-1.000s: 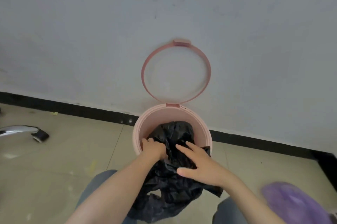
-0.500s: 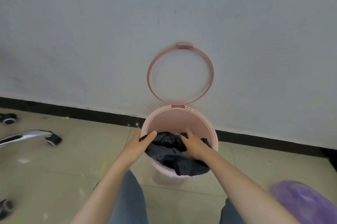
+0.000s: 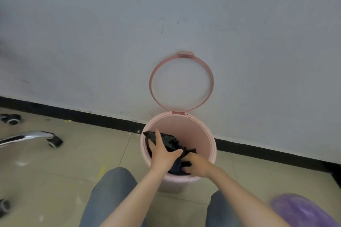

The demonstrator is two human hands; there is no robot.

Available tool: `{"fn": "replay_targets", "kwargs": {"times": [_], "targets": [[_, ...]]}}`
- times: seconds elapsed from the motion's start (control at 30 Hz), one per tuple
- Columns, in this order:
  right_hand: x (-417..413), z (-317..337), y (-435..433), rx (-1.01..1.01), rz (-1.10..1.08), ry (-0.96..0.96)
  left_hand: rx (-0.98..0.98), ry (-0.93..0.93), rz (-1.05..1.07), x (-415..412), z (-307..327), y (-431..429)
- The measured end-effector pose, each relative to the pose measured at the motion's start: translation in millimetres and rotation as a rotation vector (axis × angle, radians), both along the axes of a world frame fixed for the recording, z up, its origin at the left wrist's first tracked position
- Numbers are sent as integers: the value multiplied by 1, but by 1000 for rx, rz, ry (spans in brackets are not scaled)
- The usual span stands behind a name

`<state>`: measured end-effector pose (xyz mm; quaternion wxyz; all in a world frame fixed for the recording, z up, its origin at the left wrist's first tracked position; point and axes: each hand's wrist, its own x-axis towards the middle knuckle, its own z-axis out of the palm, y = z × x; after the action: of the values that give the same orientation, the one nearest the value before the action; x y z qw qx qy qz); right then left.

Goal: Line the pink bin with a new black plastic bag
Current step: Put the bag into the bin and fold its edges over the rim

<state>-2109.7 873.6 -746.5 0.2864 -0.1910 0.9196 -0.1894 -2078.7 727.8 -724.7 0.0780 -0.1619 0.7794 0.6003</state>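
The round pink bin (image 3: pixel 201 134) stands on the floor against the wall, its ring-shaped lid (image 3: pixel 181 82) tipped up against the wall. A crumpled black plastic bag (image 3: pixel 170 142) lies bunched in the near-left part of the bin's mouth. My left hand (image 3: pixel 162 153) lies flat over the bag with fingers spread, thumb hooked around a fold. My right hand (image 3: pixel 196 165) grips the bag's near edge at the front rim. The far and right inner wall of the bin is bare pink.
A chrome office-chair leg with a caster (image 3: pixel 53 141) lies at the left, another caster (image 3: pixel 12 118) beyond it. A purple bag (image 3: pixel 302 210) sits at the bottom right. My knees in grey trousers (image 3: pixel 110 193) flank the bin. A black skirting strip (image 3: pixel 83 116) runs along the wall.
The bag has gone from hanging over the front rim to lying bunched inside the bin. Both hands have shifted to the near-left side of the opening.
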Motion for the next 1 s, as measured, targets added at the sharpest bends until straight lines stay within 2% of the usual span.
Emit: {"fn": "replay_targets", "kwargs": {"times": [0.1, 0.17, 0.3, 0.37, 0.4, 0.47, 0.53, 0.6, 0.67, 0.7, 0.77, 0.83, 0.9, 1.0], "targets": [[-7, -13, -7, 33, -136, 66, -357, -5, -159, -17, -22, 10], [-12, -7, -5, -96, -335, 154, -722, 25, -316, -35, -35, -3], [-30, 23, 14, -461, -756, 306, -1361, 229, -541, -73, -26, -43], [-35, 26, 24, -543, -831, 234, -1584, 296, -671, -87, -17, -55], [-35, 24, 27, -533, -785, 217, -1639, 287, -709, -93, -14, -58], [-32, 12, 28, -431, -604, 184, -1621, 157, -753, -97, -11, -60], [-30, -6, 25, -205, -386, 117, -1492, 43, -802, -94, -10, -53], [-32, -19, 20, 55, -149, 47, -1417, 144, -811, -85, -8, -40], [-33, -22, 15, 198, -35, 63, -1401, 449, -769, -70, -8, -27], [-35, -22, 14, 161, -56, 115, -1391, 635, -714, -62, -10, -22], [-37, -13, 14, -111, -271, 167, -1365, 936, -643, -45, -14, -14], [-40, -1, 21, -396, -535, 170, -1278, 1084, -762, -32, -25, -6], [-43, 9, 30, -624, -740, 122, -1328, 954, -892, -28, -33, -1], [-45, 19, 42, -1011, -913, -58, -1226, 346, -1004, -32, -48, -1]]}}
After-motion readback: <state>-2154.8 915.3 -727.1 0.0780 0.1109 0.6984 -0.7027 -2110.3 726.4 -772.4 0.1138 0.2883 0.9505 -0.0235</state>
